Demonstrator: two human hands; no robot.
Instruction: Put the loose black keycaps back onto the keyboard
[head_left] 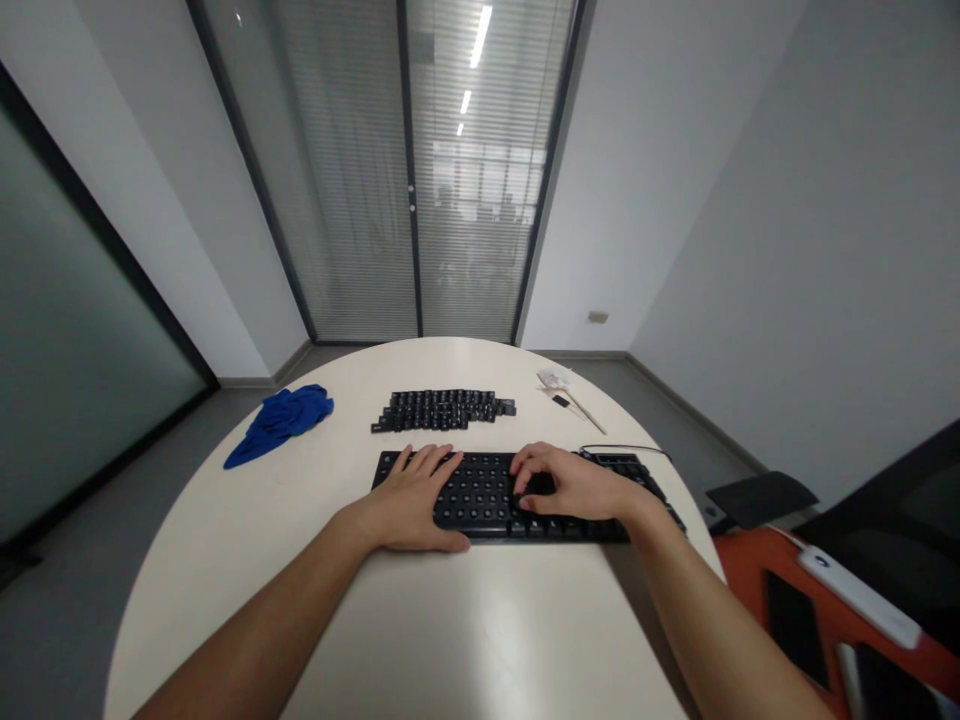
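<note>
A black keyboard (480, 490) lies on the round cream table. Bare switch posts show over its left and middle parts, while keycaps (570, 528) sit along part of the front row. My left hand (411, 505) rests flat across the keyboard's left end, fingers spread and thumb along the front edge. On the keyboard right of its middle, my right hand (562, 482) is curled, with thumb and index fingertips close together at the keys. Whatever is between those tips is too small to make out. Behind the keyboard, loose black keycaps (442, 410) are laid out in rows.
A crumpled blue cloth (281, 422) lies at the left of the table (247, 570). Toward the back right are a thin stick (589, 410), whitish material (555, 378) and a small black piece (560, 401). An orange chair seat (750, 570) at the right holds a phone (795, 625) and a white power strip (859, 598).
</note>
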